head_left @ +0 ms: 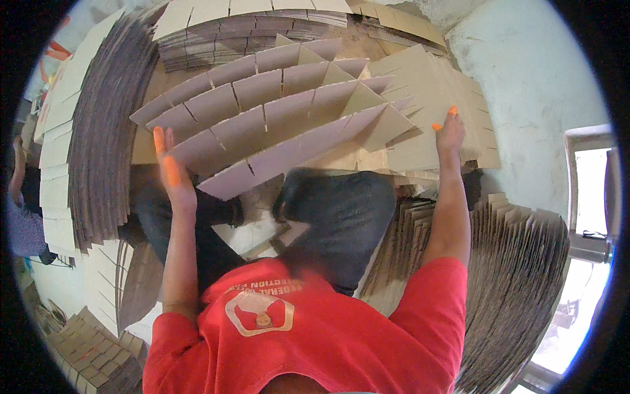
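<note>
Several long slotted cardboard strips (289, 118) stand on edge side by side in front of me, curving slightly. A shorter cardboard cross strip (383, 125) runs through their slots near the right end. My left hand (176, 174) is open, fingers pointing away from me, beside the strips' left ends; whether it touches them I cannot tell. Over the flat slotted cardboard sheets (420, 85) on the right, my right hand (451, 134) lies with thumb and forefinger apart, holding nothing that I can see. Orange coverings show on fingers of both hands.
A tall stack of slotted cardboard (98, 125) rises at the left, and another pile (246, 39) lies at the back. Upright sheets (518, 282) are packed at the right, near a window (590, 190). Another person's arm (18, 171) shows at the far left.
</note>
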{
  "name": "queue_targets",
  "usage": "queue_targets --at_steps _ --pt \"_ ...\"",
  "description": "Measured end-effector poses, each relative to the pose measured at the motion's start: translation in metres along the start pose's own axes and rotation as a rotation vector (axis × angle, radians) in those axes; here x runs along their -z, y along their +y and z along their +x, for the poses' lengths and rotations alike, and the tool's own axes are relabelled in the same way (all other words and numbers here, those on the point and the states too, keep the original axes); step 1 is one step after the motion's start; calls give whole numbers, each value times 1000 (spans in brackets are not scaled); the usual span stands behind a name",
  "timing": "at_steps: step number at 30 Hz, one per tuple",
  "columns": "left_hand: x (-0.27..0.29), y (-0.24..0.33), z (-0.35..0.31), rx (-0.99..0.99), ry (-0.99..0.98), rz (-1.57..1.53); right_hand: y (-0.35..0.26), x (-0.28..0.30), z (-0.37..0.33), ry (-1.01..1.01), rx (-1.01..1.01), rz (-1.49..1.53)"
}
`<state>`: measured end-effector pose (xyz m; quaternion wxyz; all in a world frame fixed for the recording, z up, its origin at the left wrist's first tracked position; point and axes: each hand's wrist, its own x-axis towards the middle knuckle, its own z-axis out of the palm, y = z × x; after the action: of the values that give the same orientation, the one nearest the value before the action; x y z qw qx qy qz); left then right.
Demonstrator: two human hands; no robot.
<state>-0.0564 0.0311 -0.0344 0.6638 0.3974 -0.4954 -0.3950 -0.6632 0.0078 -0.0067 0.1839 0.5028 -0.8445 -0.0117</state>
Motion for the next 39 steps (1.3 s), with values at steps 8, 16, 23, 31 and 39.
queue_targets --at_steps 8,16,23,31,39 --pt "12 7 5 -118 -4 324 23 32 13 98 -97 370" --pt "-42 94 -1 -445 -322 920 7 212 25 339 64 1105" --pt "-111 49 1 -490 -585 1024 -75 232 1 72 484 1261" --pt "-122 35 -2 -464 -543 906 -88 220 -5 -5 543 1170" --pt "-120 37 -6 -466 -538 918 -100 232 -11 -72 493 1216"
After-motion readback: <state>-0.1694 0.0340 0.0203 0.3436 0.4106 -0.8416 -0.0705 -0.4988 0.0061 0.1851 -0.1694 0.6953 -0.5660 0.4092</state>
